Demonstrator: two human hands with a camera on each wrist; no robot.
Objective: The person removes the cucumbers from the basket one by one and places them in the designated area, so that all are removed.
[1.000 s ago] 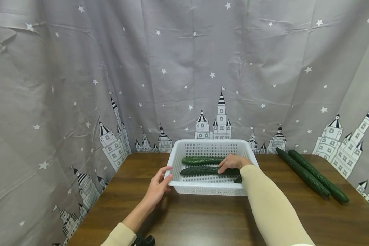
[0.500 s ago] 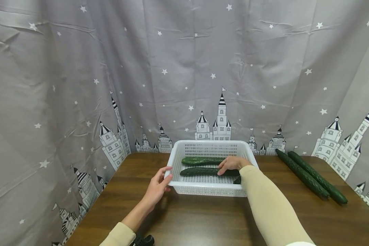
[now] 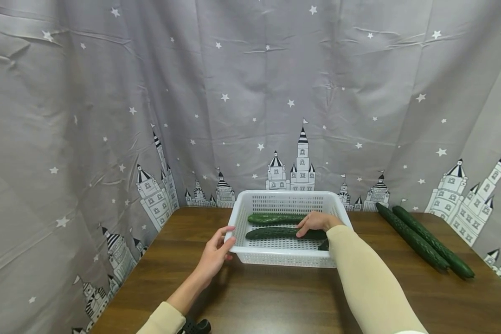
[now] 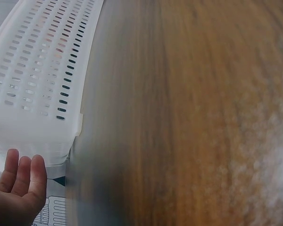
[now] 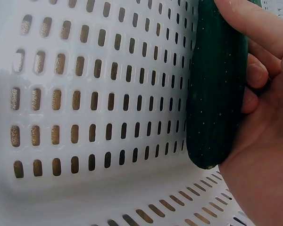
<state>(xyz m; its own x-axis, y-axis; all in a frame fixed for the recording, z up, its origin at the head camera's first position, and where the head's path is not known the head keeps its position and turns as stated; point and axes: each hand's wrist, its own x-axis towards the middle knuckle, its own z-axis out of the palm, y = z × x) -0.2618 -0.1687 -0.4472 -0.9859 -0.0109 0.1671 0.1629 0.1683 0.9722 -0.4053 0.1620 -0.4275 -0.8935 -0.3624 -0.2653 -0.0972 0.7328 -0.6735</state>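
Note:
A white perforated plastic basket (image 3: pixel 288 258) stands toward the back of the table. My left hand (image 3: pixel 214 253) holds its left side at the near corner, the thumb over the rim; in the left wrist view, fingers (image 4: pixel 22 174) reach up at the basket's end wall. Inside the basket, my right hand (image 3: pixel 316 223) grips a dark green cucumber (image 3: pixel 269 233), with the thumb on one side and fingers curled round the other. Behind it lies a second cucumber (image 3: pixel 275 218). A dark green end (image 3: pixel 324 245) shows at the near right corner, mostly hidden by my sleeve.
Two long cucumbers (image 3: pixel 413 237) lie side by side, slanting, on the wooden table (image 3: pixel 275 301) to the right. A grey curtain (image 3: pixel 242 93) with stars and castles hangs behind the table and along its left side. A black object (image 3: pixel 198 326) sits by my left cuff.

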